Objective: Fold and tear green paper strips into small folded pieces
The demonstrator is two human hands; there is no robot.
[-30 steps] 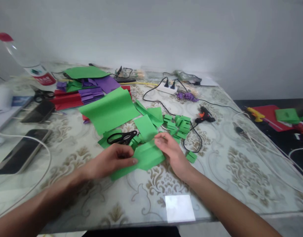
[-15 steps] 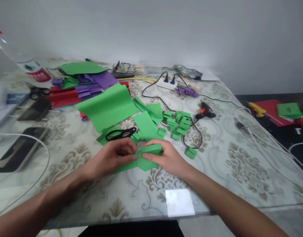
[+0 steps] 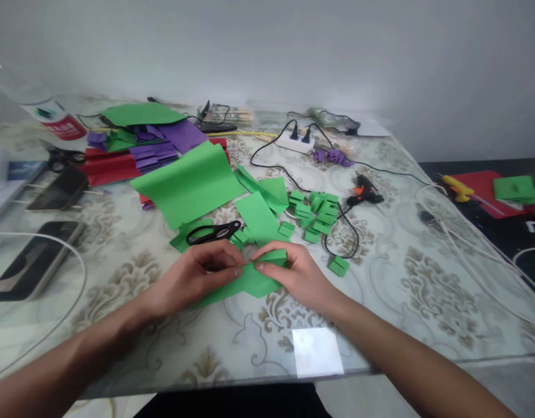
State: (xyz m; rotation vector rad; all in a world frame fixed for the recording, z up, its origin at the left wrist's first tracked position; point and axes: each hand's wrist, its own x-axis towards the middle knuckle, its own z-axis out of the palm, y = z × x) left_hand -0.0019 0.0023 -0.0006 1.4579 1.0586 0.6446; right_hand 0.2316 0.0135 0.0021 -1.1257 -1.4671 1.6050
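Both hands pinch one piece of green paper (image 3: 259,283) just above the table's front half. My left hand (image 3: 202,276) has thumb and fingers closed at its left part, while my right hand (image 3: 293,271) grips the right part, where a strip stands folded up. The fingers hide some of the fold. Right behind my left hand lie black-handled scissors (image 3: 213,232), their blades partly covered by green scraps. A flat green paper piece (image 3: 257,217) lies just beyond my fingertips. Several small folded green pieces (image 3: 313,212) are heaped to the right of it.
A black glue gun (image 3: 365,190) lies at right, its cord looping near the folded pieces. Behind stands a white power strip (image 3: 295,141). A large green sheet (image 3: 191,184) and red and purple papers (image 3: 113,166) lie left. Two phones (image 3: 36,258) and a bottle (image 3: 54,116) are further left.
The fold in the green paper is pressed lower and flatter. My fingertips have shifted slightly along it, both hands still holding. The whole view has tilted a little.
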